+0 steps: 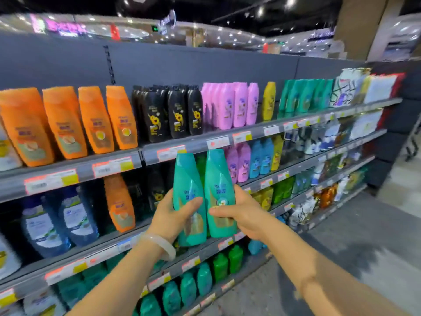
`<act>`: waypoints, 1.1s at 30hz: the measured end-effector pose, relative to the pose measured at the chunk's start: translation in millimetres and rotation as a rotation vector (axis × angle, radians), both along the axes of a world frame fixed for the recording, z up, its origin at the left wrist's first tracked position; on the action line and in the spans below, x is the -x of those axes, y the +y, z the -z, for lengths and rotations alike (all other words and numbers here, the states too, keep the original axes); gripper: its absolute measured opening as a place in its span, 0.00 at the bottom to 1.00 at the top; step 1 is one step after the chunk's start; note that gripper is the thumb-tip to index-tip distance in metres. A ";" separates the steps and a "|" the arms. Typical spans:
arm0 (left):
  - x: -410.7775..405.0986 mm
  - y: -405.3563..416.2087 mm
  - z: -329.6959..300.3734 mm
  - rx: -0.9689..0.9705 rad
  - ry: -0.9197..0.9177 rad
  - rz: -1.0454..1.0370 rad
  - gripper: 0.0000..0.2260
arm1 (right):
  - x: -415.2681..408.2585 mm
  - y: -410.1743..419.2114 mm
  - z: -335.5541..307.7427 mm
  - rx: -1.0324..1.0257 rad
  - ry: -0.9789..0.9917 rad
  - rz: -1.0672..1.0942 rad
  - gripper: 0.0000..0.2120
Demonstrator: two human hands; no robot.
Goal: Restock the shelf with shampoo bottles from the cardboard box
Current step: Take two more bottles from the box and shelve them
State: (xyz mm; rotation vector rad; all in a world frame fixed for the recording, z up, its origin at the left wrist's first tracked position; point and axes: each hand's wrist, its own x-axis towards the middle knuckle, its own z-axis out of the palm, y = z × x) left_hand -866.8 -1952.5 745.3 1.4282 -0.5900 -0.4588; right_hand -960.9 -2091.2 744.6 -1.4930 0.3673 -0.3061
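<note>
Bright ceiling spotlights [290,1] glare overhead; wide-angle bending and motion blur smear the edges.

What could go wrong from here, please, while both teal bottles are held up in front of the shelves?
1. Each hand, left and right, holds its teal bottle low on the body, so a tall top could tip out of the grip.
2. The two bottles are close together; setting one down may knock the other.
3. The matching teal row sits far right on the top shelf, so they might get shelved in the wrong spot.
</note>
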 end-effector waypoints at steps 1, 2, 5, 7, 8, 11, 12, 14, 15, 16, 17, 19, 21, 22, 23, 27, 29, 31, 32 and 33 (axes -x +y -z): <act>6.3 -13.9 -9.0 0.005 -0.016 0.019 0.06 | 8.4 -12.8 -8.9 0.009 -0.018 0.017 0.23; 13.1 -28.0 -17.6 0.012 -0.022 0.039 0.06 | 17.3 -26.8 -17.1 0.018 -0.029 0.034 0.22; 35.0 -75.1 -38.2 0.026 -0.038 0.075 0.07 | 44.8 -70.7 -36.8 0.032 -0.057 0.065 0.22; 51.4 -109.9 -47.4 0.038 -0.058 0.091 0.07 | 64.2 -103.2 -48.0 0.040 -0.085 0.070 0.22; 60.3 -128.7 -51.4 0.044 -0.062 0.089 0.07 | 74.0 -121.7 -52.7 0.043 -0.096 0.070 0.22; 89.1 -186.8 -63.8 0.066 -0.047 0.081 0.12 | 102.0 -179.3 -65.9 0.068 -0.105 0.072 0.23; 97.7 -206.4 -67.0 0.069 -0.039 0.082 0.12 | 110.1 -199.6 -69.4 0.080 -0.106 0.069 0.23; 112.8 -245.5 -73.1 0.078 -0.044 0.098 0.11 | 125.6 -238.3 -75.1 0.089 -0.111 0.071 0.25; 118.8 -264.6 -75.0 0.081 -0.049 0.105 0.09 | 132.4 -256.5 -76.8 0.082 -0.116 0.076 0.25; 123.7 -281.9 -76.7 0.085 -0.056 0.109 0.10 | 138.8 -273.4 -78.8 0.074 -0.120 0.076 0.24; 128.9 -298.7 -77.9 0.085 -0.065 0.116 0.11 | 144.5 -289.9 -79.5 0.070 -0.124 0.071 0.24; 136.9 -330.1 -77.0 0.090 -0.063 0.129 0.11 | 152.0 -321.8 -78.0 0.067 -0.124 0.066 0.24; 140.6 -358.1 -74.6 0.078 -0.052 0.130 0.10 | 155.3 -350.5 -74.4 0.066 -0.123 0.074 0.25; 139.8 -371.9 -73.0 0.056 -0.065 0.129 0.11 | 155.9 -364.5 -72.7 0.059 -0.122 0.080 0.27; 137.7 -386.4 -72.2 0.038 -0.086 0.132 0.12 | 155.0 -378.5 -71.3 0.051 -0.122 0.086 0.27; 123.4 -444.0 -70.7 0.027 -0.120 0.156 0.12 | 142.7 -433.5 -66.5 0.032 -0.112 0.132 0.26; 113.3 -479.2 -71.7 0.025 -0.138 0.170 0.13 | 131.7 -466.2 -66.8 0.038 -0.117 0.152 0.27; 97.2 -518.9 -74.1 0.054 -0.145 0.174 0.10 | 116.3 -504.2 -72.9 0.053 -0.135 0.158 0.24; 88.3 -539.3 -77.0 0.070 -0.148 0.172 0.09 | 107.4 -523.9 -77.9 0.067 -0.145 0.155 0.22; 77.9 -559.5 -79.9 0.081 -0.149 0.162 0.08 | 97.0 -543.0 -83.0 0.081 -0.158 0.146 0.21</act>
